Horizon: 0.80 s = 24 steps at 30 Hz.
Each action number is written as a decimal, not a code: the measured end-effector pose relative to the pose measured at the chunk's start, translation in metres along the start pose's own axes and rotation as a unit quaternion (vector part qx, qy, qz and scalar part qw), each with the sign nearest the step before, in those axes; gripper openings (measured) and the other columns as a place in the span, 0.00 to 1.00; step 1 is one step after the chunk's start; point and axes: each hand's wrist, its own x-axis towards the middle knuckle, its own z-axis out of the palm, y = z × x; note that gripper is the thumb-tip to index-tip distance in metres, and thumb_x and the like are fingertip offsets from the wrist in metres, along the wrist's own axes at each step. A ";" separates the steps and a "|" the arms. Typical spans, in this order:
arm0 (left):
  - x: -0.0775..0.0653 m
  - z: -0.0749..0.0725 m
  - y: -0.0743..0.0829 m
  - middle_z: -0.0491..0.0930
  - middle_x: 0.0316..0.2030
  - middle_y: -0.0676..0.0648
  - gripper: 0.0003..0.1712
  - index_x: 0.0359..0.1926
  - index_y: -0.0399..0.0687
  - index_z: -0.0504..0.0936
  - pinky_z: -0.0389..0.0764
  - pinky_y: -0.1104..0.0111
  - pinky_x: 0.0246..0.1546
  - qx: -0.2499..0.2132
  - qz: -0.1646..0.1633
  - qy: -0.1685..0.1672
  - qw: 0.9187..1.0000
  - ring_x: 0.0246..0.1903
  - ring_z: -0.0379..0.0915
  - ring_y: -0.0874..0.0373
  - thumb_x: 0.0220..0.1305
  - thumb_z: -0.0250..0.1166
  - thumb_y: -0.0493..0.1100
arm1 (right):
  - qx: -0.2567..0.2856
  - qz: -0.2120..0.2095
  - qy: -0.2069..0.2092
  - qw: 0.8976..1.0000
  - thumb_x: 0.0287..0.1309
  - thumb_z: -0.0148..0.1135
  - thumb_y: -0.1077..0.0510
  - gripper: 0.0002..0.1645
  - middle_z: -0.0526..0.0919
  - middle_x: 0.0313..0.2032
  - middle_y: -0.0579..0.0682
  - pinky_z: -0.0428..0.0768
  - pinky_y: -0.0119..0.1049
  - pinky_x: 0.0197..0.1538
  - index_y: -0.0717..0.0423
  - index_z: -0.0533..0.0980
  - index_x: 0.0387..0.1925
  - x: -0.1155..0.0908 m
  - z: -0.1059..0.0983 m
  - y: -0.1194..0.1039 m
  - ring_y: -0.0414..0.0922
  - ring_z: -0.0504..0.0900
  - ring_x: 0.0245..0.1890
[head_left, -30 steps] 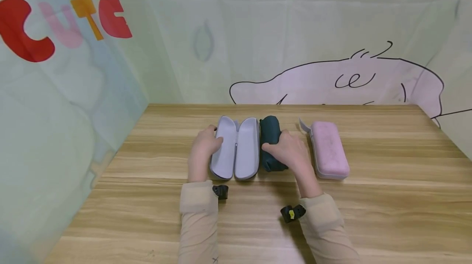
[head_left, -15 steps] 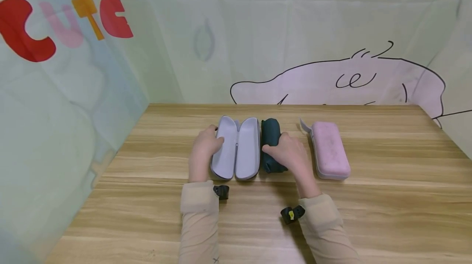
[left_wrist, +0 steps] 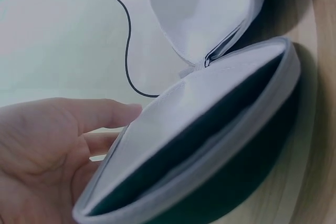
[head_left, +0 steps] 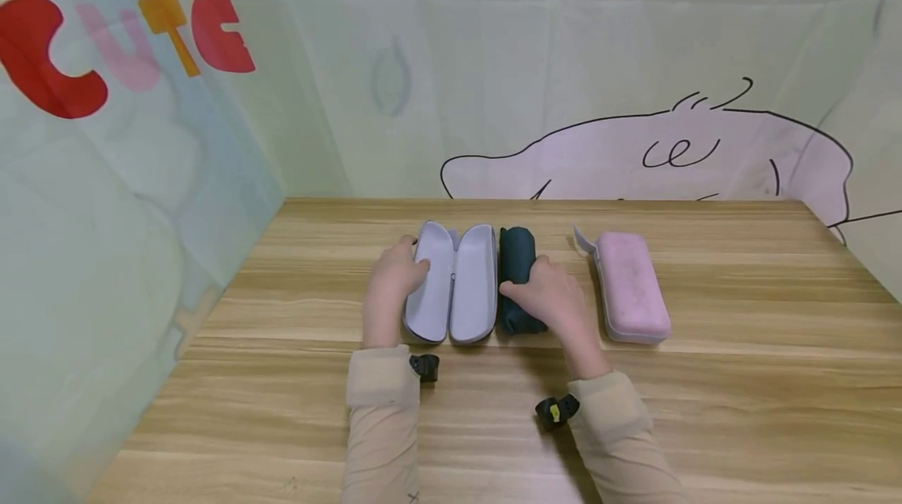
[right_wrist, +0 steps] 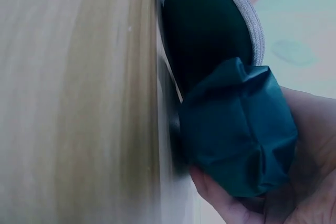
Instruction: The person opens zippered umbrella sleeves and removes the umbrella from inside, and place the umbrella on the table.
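Observation:
An unzipped hard case [head_left: 473,285], pale grey inside and dark green outside, lies spread on the wooden table. My left hand [head_left: 395,277] pinches the outer rim of its left half, the thumb over the inner side. Just right of the case lies a tightly rolled dark green bundle [head_left: 517,257], which looks like a folded compact umbrella. My right hand [head_left: 553,297] grips it from the right, thumb across the top. In the right wrist view its gathered fabric end [right_wrist: 239,135] faces the camera, with the fingers curled underneath, close to the case's green shell [right_wrist: 207,27].
A closed pink case [head_left: 633,285] with a pale strap lies to the right of my right hand. Behind the table's far edge hangs a printed cloth backdrop [head_left: 493,73]. Bare wood [head_left: 486,426] shows between my forearms.
The green umbrella and my right hand have shifted slightly toward me along the table. My left hand keeps its hold on the open case, and the pink case stays put.

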 end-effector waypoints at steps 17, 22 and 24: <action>-0.001 0.003 0.003 0.69 0.63 0.30 0.34 0.72 0.40 0.56 0.78 0.50 0.51 -0.003 0.004 0.003 1.000 0.56 0.74 0.37 0.70 0.52 0.46 | 0.003 -0.011 -0.014 1.000 0.55 0.57 0.38 0.37 0.81 0.42 0.60 0.77 0.44 0.38 0.66 0.73 0.50 -0.002 -0.001 0.001 0.52 0.79 0.37; -0.001 0.003 0.002 0.69 0.63 0.30 0.34 0.72 0.40 0.55 0.78 0.49 0.51 -0.002 0.008 0.005 1.000 0.56 0.74 0.37 0.70 0.52 0.46 | 0.008 -0.014 -0.020 1.000 0.57 0.57 0.37 0.38 0.81 0.42 0.61 0.77 0.43 0.38 0.67 0.71 0.53 -0.002 0.000 0.002 0.52 0.79 0.37; -0.001 0.003 0.002 0.69 0.63 0.31 0.34 0.72 0.40 0.55 0.78 0.49 0.51 0.000 0.010 0.007 1.000 0.56 0.74 0.37 0.70 0.52 0.47 | 0.011 -0.015 -0.022 1.000 0.58 0.57 0.36 0.39 0.81 0.43 0.61 0.77 0.43 0.38 0.67 0.70 0.54 -0.001 0.000 0.003 0.52 0.79 0.37</action>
